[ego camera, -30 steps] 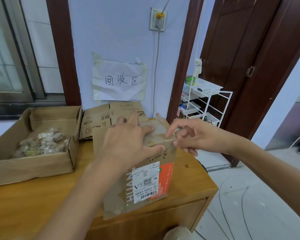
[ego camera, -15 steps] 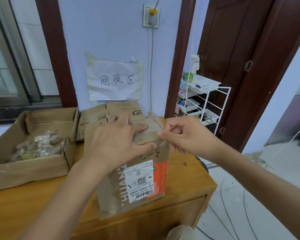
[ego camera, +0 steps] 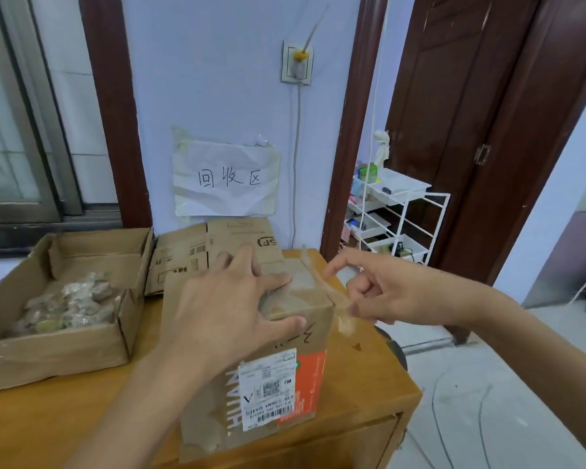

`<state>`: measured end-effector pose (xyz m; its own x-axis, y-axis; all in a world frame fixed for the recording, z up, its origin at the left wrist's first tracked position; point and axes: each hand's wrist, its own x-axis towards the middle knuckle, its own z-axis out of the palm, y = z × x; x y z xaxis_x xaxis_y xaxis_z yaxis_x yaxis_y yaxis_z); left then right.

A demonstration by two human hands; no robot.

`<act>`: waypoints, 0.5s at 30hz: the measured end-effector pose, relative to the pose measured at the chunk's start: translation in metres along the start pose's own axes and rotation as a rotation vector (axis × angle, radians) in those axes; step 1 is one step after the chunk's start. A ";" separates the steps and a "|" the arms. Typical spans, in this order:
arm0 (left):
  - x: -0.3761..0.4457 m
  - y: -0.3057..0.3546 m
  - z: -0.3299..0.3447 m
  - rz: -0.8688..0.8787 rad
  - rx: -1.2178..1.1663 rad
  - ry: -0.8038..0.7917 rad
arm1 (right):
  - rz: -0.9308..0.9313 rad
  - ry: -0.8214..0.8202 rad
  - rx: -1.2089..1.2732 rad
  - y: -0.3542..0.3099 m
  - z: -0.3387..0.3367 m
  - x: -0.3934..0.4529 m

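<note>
While left hand (ego camera: 224, 309) presses spread on box (ego camera: 295, 299), right hand (ego camera: 396, 296) touches tape strip (ego camera: 339, 309); pinch unclear.

A box (ego camera: 298, 299) of brown corrugated cardboard, matt and creased, its top covered with glossy clear tape (ego camera: 344, 321) that wrinkles at the right edge. A smooth white paper label (ego camera: 269, 387) sits on its front beside a flat orange printed patch. The desk (ego camera: 362, 390) beneath is honey-coloured wood with a smooth, lightly shiny varnish. To the left, an open carton (ego camera: 48, 350) of rough, dull cardboard holds shiny crinkled clear plastic wrappers (ego camera: 68, 306). Flattened matt cardboard (ego camera: 197, 248) leans on the wall under a crumpled white paper sign (ego camera: 227, 177). Further right are a white wire rack (ego camera: 406, 211) and a dark, scuffed wooden door (ego camera: 471, 113).
</note>
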<state>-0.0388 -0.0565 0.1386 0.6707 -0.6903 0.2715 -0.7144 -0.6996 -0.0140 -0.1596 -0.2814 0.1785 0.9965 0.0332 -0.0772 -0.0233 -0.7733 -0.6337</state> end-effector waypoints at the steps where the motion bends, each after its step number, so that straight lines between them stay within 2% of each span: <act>1: -0.001 0.001 0.001 -0.002 -0.018 0.004 | 0.019 -0.014 -0.017 -0.002 -0.003 0.000; 3: -0.001 0.000 0.002 -0.019 -0.055 0.010 | 0.057 0.086 -0.055 -0.004 0.000 0.003; 5: -0.002 0.001 0.003 -0.027 -0.046 0.017 | 0.080 0.291 -0.079 -0.004 0.008 0.007; 7: -0.003 0.005 0.005 -0.028 -0.022 0.035 | 0.073 0.406 -0.147 -0.002 0.017 0.012; 9: -0.007 0.005 0.005 -0.005 -0.038 0.049 | 0.067 0.406 -0.302 0.000 0.025 0.021; 10: -0.009 0.004 0.004 0.028 -0.057 0.046 | 0.069 0.376 -0.267 -0.001 0.027 0.024; 13: -0.011 -0.003 0.002 0.166 -0.105 0.020 | 0.069 0.230 0.134 -0.004 0.022 0.025; 15: -0.011 -0.007 0.002 0.221 -0.128 0.005 | 0.055 0.190 0.221 -0.001 0.019 0.024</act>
<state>-0.0403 -0.0442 0.1338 0.4946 -0.8227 0.2801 -0.8632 -0.5024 0.0485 -0.1373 -0.2678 0.1629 0.9900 -0.1404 0.0159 -0.0743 -0.6129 -0.7866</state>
